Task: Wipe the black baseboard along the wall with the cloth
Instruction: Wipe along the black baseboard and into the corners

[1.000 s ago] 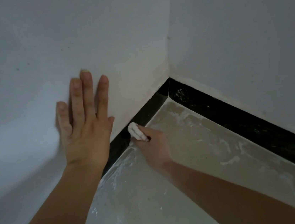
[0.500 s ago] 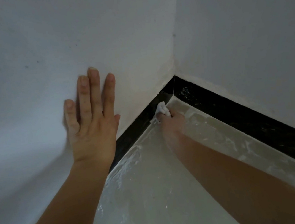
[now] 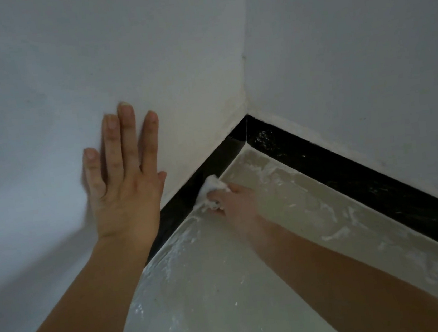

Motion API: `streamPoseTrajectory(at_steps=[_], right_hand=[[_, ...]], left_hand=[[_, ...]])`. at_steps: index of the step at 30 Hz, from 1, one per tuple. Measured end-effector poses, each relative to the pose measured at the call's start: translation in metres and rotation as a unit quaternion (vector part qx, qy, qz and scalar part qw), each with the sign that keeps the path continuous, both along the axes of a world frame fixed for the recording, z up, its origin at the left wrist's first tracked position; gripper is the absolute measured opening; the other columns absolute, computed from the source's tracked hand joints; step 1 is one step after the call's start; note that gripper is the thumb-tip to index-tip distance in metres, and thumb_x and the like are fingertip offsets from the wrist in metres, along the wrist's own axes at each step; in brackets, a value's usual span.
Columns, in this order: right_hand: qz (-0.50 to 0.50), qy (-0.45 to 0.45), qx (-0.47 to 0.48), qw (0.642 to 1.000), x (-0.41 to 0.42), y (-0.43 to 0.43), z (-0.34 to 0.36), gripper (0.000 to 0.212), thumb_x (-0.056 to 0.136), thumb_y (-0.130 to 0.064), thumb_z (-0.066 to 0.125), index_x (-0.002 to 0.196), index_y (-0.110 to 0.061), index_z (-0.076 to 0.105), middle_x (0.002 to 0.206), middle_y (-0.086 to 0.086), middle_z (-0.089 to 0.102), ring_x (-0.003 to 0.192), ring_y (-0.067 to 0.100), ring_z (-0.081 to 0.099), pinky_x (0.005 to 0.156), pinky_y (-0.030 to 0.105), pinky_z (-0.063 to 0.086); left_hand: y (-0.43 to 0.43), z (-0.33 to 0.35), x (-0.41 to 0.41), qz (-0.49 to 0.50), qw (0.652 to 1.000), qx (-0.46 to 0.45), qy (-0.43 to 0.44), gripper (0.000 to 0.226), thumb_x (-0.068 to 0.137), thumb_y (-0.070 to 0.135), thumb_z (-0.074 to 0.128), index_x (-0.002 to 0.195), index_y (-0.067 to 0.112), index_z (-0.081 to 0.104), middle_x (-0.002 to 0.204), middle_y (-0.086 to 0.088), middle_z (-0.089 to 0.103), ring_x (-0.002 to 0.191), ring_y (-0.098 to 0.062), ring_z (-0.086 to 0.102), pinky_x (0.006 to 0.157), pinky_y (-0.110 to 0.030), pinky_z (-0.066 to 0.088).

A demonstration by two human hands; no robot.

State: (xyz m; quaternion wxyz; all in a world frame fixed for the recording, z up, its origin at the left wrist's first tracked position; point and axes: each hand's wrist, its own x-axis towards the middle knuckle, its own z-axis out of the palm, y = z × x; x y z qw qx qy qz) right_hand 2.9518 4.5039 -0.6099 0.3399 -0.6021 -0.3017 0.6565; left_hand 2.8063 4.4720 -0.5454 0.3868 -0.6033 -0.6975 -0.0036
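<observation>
Head view: right hand (image 3: 235, 200) grips cloth (image 3: 211, 186) against baseboard (image 3: 179, 209); left hand (image 3: 124, 194) flat on wall (image 3: 39, 105).

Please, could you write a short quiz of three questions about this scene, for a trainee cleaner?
1. True or false: the left hand lies flat on the wall, fingers straight.
2. The right hand presses the cloth against: A) the black baseboard, B) a window, C) a door.
3. Fill the gap: white smears lie on the pale ____.
Key: 1 true; 2 A; 3 floor.
</observation>
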Motion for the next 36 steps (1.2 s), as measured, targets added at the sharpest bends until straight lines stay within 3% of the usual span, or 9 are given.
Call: streamPoseTrajectory(at_steps=[3,6,9,12,17,21,25,30,36], right_hand=[[-0.07,0.045,0.025,0.996,-0.01,0.004,0.006,0.011,0.087,-0.006,0.063,0.091,-0.015,0.07,0.061,-0.005,0.066,0.066,0.01,0.066,0.073,0.024,0.054],[-0.069,0.058,0.07,0.993,-0.03,-0.015,0.017,0.029,0.09,-0.004,0.062,0.093,-0.032,0.066,0.067,-0.013,0.066,0.06,-0.004,0.062,0.06,0.01,0.049],[0.05,0.025,0.123,0.991,-0.033,-0.039,0.015,0.032,0.089,-0.004,0.063,0.084,-0.036,0.067,0.077,-0.005,0.068,0.061,-0.004,0.06,0.058,0.006,0.047],[0.17,-0.03,0.115,0.978,-0.029,-0.049,0.01,0.024,0.087,-0.009,0.068,0.109,-0.018,0.072,0.094,-0.001,0.071,0.085,0.008,0.066,0.076,0.016,0.052],[-0.049,0.014,-0.012,0.999,-0.023,-0.029,0.006,0.022,0.085,-0.013,0.069,0.105,-0.021,0.072,0.088,-0.003,0.071,0.08,0.011,0.066,0.069,0.019,0.052],[0.013,0.013,-0.005,1.0,-0.043,-0.04,0.006,0.035,0.084,-0.01,0.069,0.118,-0.017,0.069,0.095,0.0,0.072,0.079,0.01,0.066,0.067,0.017,0.051],[0.112,0.006,0.018,0.993,-0.029,-0.061,0.005,0.026,0.086,-0.013,0.068,0.111,-0.013,0.071,0.078,-0.011,0.066,0.064,-0.005,0.059,0.062,0.007,0.049],[-0.024,-0.074,0.013,0.997,0.017,-0.049,0.008,0.018,0.078,-0.007,0.068,0.09,-0.017,0.075,0.072,0.002,0.066,0.065,0.013,0.06,0.066,0.028,0.051],[-0.12,-0.221,0.035,0.967,0.13,-0.069,0.03,0.016,0.081,-0.005,0.065,0.073,-0.02,0.066,0.062,-0.003,0.06,0.059,0.012,0.057,0.064,0.029,0.049]], left_hand=[[0.0,-0.001,0.0,0.003,1.0,0.003,0.01,0.096,0.09,0.052,0.048,0.153,0.016,-0.015,0.148,-0.015,-0.038,0.136,-0.026,-0.038,0.106,-0.042,-0.029],[0.0,0.0,0.0,0.005,1.0,0.001,0.025,0.095,0.09,0.054,0.046,0.153,0.015,-0.013,0.148,-0.017,-0.037,0.135,-0.028,-0.038,0.106,-0.043,-0.028],[0.001,0.001,0.0,0.014,0.999,0.002,0.034,0.096,0.09,0.057,0.046,0.153,0.015,-0.012,0.148,-0.018,-0.037,0.135,-0.03,-0.039,0.106,-0.044,-0.028],[0.0,0.004,0.001,0.017,1.0,0.003,0.026,0.097,0.089,0.057,0.048,0.153,0.015,-0.012,0.148,-0.018,-0.037,0.134,-0.029,-0.039,0.106,-0.043,-0.028],[-0.001,0.002,0.003,0.01,1.0,-0.006,-0.009,0.096,0.091,0.05,0.052,0.153,0.017,-0.013,0.148,-0.014,-0.039,0.135,-0.025,-0.04,0.105,-0.04,-0.03],[-0.001,-0.002,0.006,0.011,1.0,-0.006,-0.028,0.096,0.09,0.047,0.053,0.153,0.017,-0.014,0.147,-0.013,-0.04,0.134,-0.025,-0.041,0.104,-0.04,-0.031],[-0.008,0.003,0.005,-0.055,0.992,-0.012,-0.117,0.094,0.091,0.036,0.058,0.154,0.019,-0.01,0.148,-0.004,-0.04,0.136,-0.017,-0.038,0.107,-0.033,-0.029],[-0.01,-0.006,0.031,-0.113,0.959,-0.011,-0.258,0.094,0.088,0.035,0.062,0.155,0.014,0.0,0.156,-0.019,-0.019,0.144,-0.03,-0.02,0.113,-0.047,-0.014],[-0.018,-0.043,0.114,-0.182,0.893,-0.135,-0.389,0.083,0.086,0.032,0.066,0.151,0.005,0.021,0.157,-0.024,0.007,0.145,-0.038,0.005,0.116,-0.049,0.009]])
